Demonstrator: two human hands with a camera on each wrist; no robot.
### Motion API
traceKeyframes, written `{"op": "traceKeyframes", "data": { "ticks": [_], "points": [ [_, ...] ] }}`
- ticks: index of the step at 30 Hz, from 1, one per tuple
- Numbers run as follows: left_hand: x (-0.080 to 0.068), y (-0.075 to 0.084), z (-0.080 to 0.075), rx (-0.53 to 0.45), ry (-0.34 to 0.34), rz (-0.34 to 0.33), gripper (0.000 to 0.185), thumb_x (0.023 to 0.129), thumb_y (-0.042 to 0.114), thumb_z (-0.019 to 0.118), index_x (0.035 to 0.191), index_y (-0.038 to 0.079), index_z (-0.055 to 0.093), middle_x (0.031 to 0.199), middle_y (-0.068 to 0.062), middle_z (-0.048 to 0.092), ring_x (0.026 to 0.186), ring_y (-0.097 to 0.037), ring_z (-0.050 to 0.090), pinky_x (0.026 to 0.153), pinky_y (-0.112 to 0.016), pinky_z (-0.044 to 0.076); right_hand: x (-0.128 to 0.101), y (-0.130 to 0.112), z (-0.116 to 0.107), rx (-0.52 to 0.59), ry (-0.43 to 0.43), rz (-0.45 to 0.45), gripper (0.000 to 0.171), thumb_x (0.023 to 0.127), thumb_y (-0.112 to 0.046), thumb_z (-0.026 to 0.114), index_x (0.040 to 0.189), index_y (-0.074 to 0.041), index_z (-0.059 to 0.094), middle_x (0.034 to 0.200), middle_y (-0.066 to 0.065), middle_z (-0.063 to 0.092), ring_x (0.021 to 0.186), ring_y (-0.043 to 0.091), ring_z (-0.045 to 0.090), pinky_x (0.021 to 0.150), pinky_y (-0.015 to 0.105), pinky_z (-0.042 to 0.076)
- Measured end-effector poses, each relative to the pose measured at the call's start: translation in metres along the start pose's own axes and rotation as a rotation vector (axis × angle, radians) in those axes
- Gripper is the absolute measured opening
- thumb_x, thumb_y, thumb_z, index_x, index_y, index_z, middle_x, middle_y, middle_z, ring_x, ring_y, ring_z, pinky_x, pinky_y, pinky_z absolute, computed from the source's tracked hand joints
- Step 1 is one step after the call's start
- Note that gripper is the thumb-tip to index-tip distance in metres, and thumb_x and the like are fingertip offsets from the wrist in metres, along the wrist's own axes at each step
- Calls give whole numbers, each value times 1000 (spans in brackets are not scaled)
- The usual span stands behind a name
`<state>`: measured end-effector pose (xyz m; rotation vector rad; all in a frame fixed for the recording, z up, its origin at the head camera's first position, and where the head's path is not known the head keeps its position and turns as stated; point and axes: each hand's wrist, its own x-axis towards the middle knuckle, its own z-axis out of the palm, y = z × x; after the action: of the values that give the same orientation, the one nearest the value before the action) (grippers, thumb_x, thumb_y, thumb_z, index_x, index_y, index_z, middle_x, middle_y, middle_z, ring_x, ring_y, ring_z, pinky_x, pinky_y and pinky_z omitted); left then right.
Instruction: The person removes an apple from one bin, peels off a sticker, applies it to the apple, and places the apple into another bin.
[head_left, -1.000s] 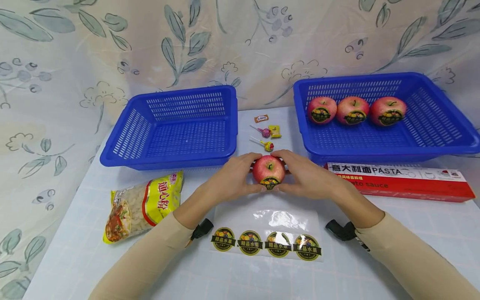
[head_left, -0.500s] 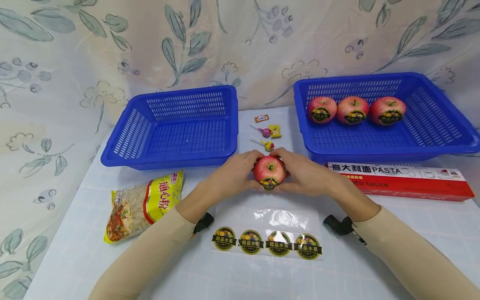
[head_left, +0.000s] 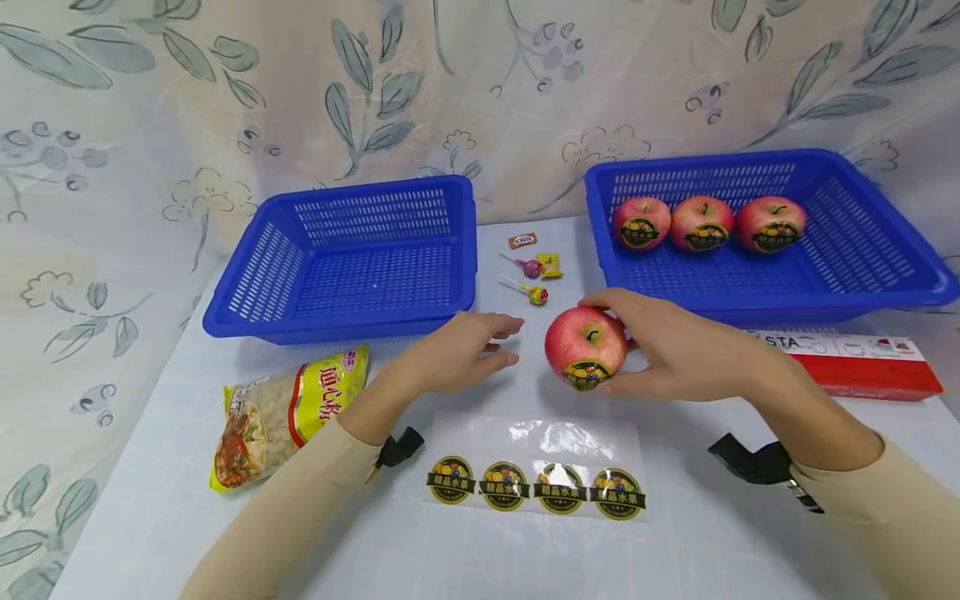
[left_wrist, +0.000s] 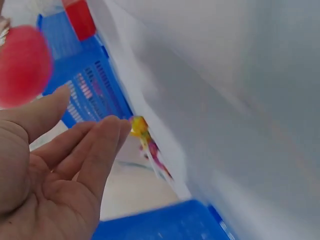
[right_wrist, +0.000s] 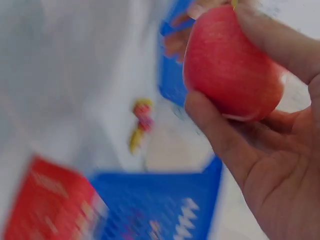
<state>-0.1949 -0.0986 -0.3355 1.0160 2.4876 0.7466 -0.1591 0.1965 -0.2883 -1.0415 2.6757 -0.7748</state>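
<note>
My right hand (head_left: 675, 346) grips a red apple (head_left: 585, 342) by its right side, thumb in front and fingers behind. A round black-and-gold sticker (head_left: 587, 374) is on the apple's front. In the right wrist view the apple (right_wrist: 230, 65) sits between thumb and fingers, lifted off the table. My left hand (head_left: 461, 354) holds nothing; its fingers reach loosely toward the apple, with a gap between. The left wrist view shows that palm (left_wrist: 55, 185) bare. In front of both hands lies a clear sheet (head_left: 540, 433) with a row of several round stickers (head_left: 504, 486).
Three stickered apples (head_left: 702, 223) sit in the right blue basket (head_left: 862, 275); a second blue basket (head_left: 375, 275) stands at left. Between them lie lollipops (head_left: 534, 293) and wrapped candies (head_left: 522, 240). A pasta bag (head_left: 292, 412) is at left, a red pasta box (head_left: 862, 375) at right, partly covered by the right arm.
The left hand has let go of the apple and drawn slightly left. The right hand has carried the apple to the right and up, closer to the camera.
</note>
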Motion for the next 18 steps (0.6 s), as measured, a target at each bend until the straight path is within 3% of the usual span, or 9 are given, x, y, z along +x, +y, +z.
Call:
{"op": "traceKeyframes", "data": {
  "ticks": [5,10,12,15,18],
  "points": [
    [25,7,6,-73,32,24,51,104,23,61,148,0,48,140,-14,64,128,-23,63,103,-32,54,-12,2,-43,42,-5,86,83,78,-43,90,145,-24,44,129,-9,60,111,5,63,92,32,58],
    [53,16,15,-154,42,25,57,103,25,63,150,-1,44,139,-15,63,129,-23,61,102,-28,53,-16,22,-78,62,-10,209,95,75,-34,94,149,-22,36,139,5,55,121,28,63,92,44,59],
    [62,19,19,-180,55,36,60,103,25,63,152,-1,40,141,-16,61,129,-25,61,101,-26,53,-15,36,-88,26,-11,249,98,75,-32,94,151,-19,32,141,9,53,124,34,60,90,39,60],
    [73,26,24,-241,80,52,70,103,25,63,158,-3,29,143,-18,59,129,-26,61,100,-23,53,-8,58,-97,24,-22,264,98,76,-27,93,150,-15,30,139,13,52,123,36,57,85,21,58],
    [80,35,27,-301,110,62,80,104,27,62,162,0,16,145,-18,57,130,-26,60,97,-20,53,2,76,-102,40,-43,267,99,77,-21,93,154,-16,30,141,15,49,122,38,57,88,25,59]
  ]
}}
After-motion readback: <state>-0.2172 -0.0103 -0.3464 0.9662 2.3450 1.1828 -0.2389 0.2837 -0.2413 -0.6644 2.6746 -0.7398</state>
